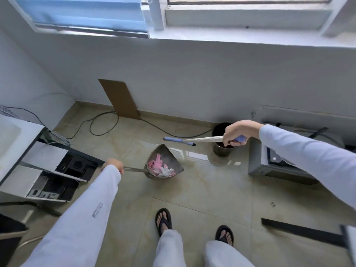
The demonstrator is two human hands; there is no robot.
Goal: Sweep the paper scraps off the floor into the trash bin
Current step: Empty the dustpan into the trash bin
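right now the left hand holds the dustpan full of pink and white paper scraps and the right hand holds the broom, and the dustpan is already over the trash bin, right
Not quite. In the head view the dustpan is not over the trash bin; it hangs above bare floor to the bin's left. The rest holds: the left hand grips its handle, pink and white paper scraps lie in it, and the right hand holds the broom.

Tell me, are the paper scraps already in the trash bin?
No. The pink and white paper scraps lie in the metal dustpan held by the left hand, apart from the dark trash bin by the wall.
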